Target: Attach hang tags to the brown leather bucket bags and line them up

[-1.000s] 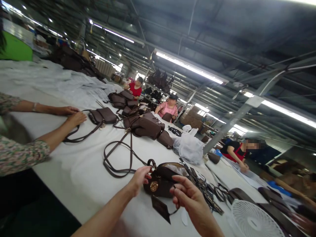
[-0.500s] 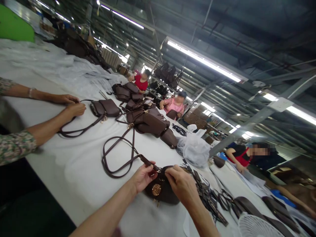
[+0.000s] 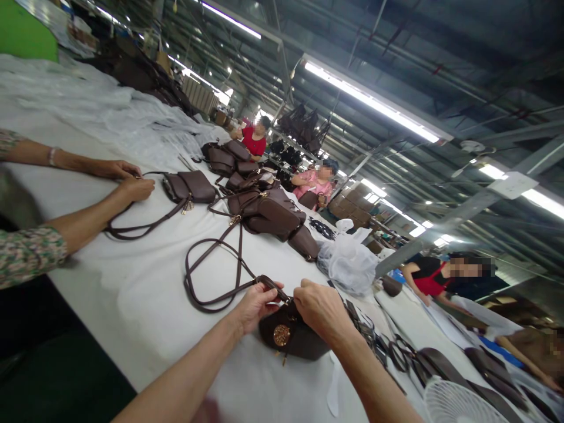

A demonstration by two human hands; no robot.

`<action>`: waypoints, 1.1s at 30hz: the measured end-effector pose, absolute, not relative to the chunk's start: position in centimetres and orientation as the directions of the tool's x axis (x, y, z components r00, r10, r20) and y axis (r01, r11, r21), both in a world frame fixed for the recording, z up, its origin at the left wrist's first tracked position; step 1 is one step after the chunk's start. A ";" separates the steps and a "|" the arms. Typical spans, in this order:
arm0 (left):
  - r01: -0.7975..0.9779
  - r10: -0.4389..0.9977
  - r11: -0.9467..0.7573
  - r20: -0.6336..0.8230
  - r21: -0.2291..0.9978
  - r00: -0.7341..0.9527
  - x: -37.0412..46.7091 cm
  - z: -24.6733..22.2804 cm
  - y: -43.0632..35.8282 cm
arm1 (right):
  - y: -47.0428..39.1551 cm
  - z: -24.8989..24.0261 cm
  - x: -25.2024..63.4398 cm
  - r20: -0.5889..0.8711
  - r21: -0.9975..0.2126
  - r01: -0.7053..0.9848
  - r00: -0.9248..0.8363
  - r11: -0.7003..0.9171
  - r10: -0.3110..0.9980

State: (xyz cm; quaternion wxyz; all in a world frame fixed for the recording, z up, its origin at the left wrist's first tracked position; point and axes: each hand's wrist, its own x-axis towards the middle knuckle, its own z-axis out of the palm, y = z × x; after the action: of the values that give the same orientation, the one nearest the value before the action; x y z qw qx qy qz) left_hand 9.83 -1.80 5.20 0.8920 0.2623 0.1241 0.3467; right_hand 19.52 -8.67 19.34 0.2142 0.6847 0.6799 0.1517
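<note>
Both hands are moving inward since a second ago; strap handling at the dark handbag [image 3: 306,343] is getting under way. Bag is sitting below the fingers: left hand [image 3: 258,305] is pinching the strap [image 3: 267,281] at its upper left, right hand [image 3: 321,305] is curling over its top (grip hidden, cannot tell). Co-worker's hands [image 3: 132,181] are working well left of it.

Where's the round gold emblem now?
The emblem sits low centre in the head view, on the dark brown handbag, below and right of the left hand.
</note>
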 end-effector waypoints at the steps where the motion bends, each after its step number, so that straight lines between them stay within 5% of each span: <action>1: -0.551 0.682 0.615 -0.029 0.564 0.731 9.7 5.4 -1.8 | -8.5 19.2 19.5 -0.089 0.499 0.867 0.026 0.022 0.996; 10: -0.366 0.720 0.297 0.045 0.882 0.692 10.4 5.8 -2.2 | -8.2 17.4 19.8 -0.054 0.448 0.894 0.015 0.011 0.998; 15: -0.335 0.801 0.135 0.096 0.933 0.590 11.3 5.7 -2.9 | -8.6 17.6 19.6 -0.104 0.446 0.895 0.042 0.008 0.994; 25: -0.176 0.790 -0.291 0.340 0.941 0.510 5.6 8.9 -1.7 | -9.8 16.5 20.4 0.127 -0.179 0.983 -0.018 0.041 0.992; 33: -0.200 0.759 -0.292 0.354 0.935 0.547 6.7 9.4 -1.2 | -8.9 15.8 20.0 0.239 -0.202 0.972 -0.069 0.119 0.969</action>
State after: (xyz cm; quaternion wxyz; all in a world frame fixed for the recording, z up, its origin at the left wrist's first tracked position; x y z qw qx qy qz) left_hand 6.68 -1.22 9.45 0.5583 0.6795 0.2057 0.4294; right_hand 19.96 -8.95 15.77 -0.1585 0.6635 0.7312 0.0054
